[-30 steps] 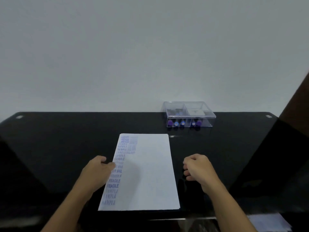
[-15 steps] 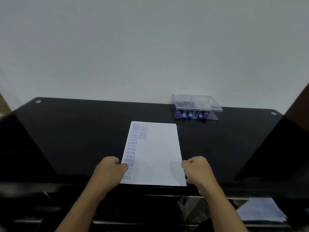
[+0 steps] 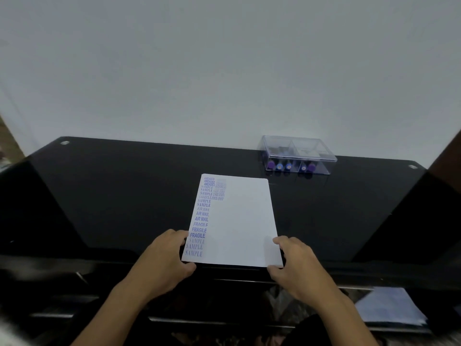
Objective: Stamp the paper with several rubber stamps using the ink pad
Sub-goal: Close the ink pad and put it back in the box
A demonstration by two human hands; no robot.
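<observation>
A white sheet of paper lies on the black glass table, its near edge at the table's front edge. Its left column carries blue stamped words such as SAMPLE, AIR MAIL and FRAGILE. My left hand pinches the sheet's near left corner. My right hand pinches the near right corner. A clear plastic box stands closed at the back right, with several purple and blue stamp handles visible through its front wall. No ink pad is plainly visible.
A plain white wall rises behind the table. Below the table's front edge, at the lower right, lies another pale sheet on a lower shelf. Two round fittings mark the table's far corners.
Both hands moved from beside the sheet to its near corners and took hold of them. The view tilted and the paper now sits at the table's front edge.
</observation>
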